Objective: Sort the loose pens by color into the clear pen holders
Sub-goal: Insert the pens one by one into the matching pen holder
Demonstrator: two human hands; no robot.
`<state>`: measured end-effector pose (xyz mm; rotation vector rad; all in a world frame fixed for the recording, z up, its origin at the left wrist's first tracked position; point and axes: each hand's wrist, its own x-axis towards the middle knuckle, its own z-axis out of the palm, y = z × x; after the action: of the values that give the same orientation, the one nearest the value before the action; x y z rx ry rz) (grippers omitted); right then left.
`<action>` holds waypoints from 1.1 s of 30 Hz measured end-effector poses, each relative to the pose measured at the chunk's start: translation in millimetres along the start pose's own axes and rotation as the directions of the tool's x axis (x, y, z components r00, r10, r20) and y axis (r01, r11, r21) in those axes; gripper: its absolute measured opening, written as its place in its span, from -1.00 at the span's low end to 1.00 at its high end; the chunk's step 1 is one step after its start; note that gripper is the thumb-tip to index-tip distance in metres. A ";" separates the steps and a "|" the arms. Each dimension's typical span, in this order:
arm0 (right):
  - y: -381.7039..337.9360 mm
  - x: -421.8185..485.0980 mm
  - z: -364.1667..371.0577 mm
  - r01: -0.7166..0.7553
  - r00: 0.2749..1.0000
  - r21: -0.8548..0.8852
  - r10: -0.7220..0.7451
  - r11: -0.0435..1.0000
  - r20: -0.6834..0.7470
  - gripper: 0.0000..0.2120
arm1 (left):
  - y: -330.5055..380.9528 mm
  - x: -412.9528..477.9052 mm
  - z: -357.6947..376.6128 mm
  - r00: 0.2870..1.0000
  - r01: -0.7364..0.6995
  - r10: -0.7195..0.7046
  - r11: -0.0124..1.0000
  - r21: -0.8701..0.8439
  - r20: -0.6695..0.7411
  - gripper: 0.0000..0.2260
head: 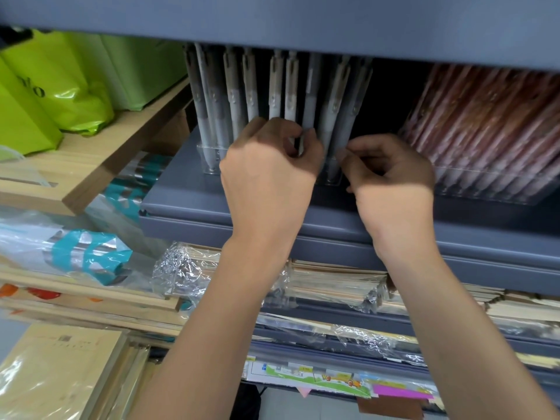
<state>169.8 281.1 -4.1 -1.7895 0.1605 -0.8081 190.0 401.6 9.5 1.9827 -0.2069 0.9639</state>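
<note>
Upright in a clear pen holder [209, 160] at the middle of the grey shelf [181, 204]: a row of grey pens [233, 98], clips up, tips down in the slots. Farther right, well apart across a dark gap, a second clear holder [485, 189] packed with pink-red pens [485, 125].

Left hand [269, 177] in at mid-row, fingers curled, thumb and forefinger pinching one of the grey pens low on its barrel. Right hand [394, 177] just beside it, fingers likewise curled, fingertips closed on the lower barrel of a grey pen at the right end of the row; contact partly in shadow, but reads as a pinch.

Probably light, stiff plastic, with a smooth barrel that could slip under a loose grip. Not fragile, save perhaps the thin clips. Best taken between thumb and forefinger on the lower or middle barrel, never by the clip. Tall, narrow and close-set, so likely to tip neighbours when nudged. Little headroom under the upper shelf [272, 22], so probably calls for tilting toward the near edge, not lifting straight up.
</note>
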 end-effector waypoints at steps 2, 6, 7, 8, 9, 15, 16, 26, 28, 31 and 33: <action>-0.1 0.0 0.1 0.000 1.000 0.000 0.000 1.000 -0.003 -0.86 | -2.2 0.6 -0.6 1.000 -0.003 0.003 1.000 -0.016 0.002 -0.88; 0.5 -0.1 -0.5 -0.008 1.000 -0.011 0.008 1.000 0.004 -0.93 | -5.8 3.6 0.9 0.999 0.018 -0.015 0.997 -0.077 0.036 -0.83; 0.8 0.0 -0.5 -0.009 1.000 -0.014 0.009 1.000 0.005 -0.93 | -5.8 4.3 1.2 0.999 0.017 -0.014 0.997 -0.077 0.045 -0.82; 0.9 0.0 -0.3 -0.007 1.000 -0.016 0.008 1.000 0.003 -0.94 | -5.9 5.0 1.4 0.999 0.015 -0.012 0.997 -0.073 0.051 -0.82; 0.9 0.2 -0.1 -0.005 1.000 -0.018 0.005 1.000 -0.001 -0.94 | -6.0 5.6 1.5 0.998 0.013 -0.009 0.998 -0.068 0.054 -0.82; 1.8 0.9 0.4 -0.009 1.000 -0.015 0.009 1.000 -0.003 -0.96 | -5.5 6.7 0.2 0.997 -0.004 0.006 1.000 -0.029 0.080 -0.80; 2.0 1.0 0.4 -0.007 1.000 -0.019 0.007 1.000 -0.003 -0.97 | -5.4 6.9 0.0 0.996 -0.003 0.005 1.000 -0.018 0.089 -0.79; 3.5 1.4 -0.7 0.021 1.000 -0.027 -0.021 0.999 0.006 -0.91 | 6.0 4.4 -1.8 0.995 0.003 -0.015 0.993 0.121 0.096 -0.70; 3.6 1.6 -0.7 0.018 1.000 -0.018 -0.018 1.000 0.009 -0.90 | 7.4 5.9 0.4 0.995 0.007 -0.019 0.993 0.121 0.096 -0.71; 4.0 2.0 -1.5 0.016 1.000 -0.016 -0.016 1.000 0.009 -0.90 | 8.4 7.2 3.0 0.995 -0.004 -0.008 0.993 0.118 0.097 -0.73; 4.0 1.8 -1.6 0.016 1.000 -0.014 -0.016 1.000 0.013 -0.91 | 7.3 7.0 3.7 0.995 -0.005 -0.003 0.996 0.091 0.097 -0.74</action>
<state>171.2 277.5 -6.6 -1.8104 0.1438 -0.8091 193.3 395.9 18.1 2.1158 -0.2210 0.8927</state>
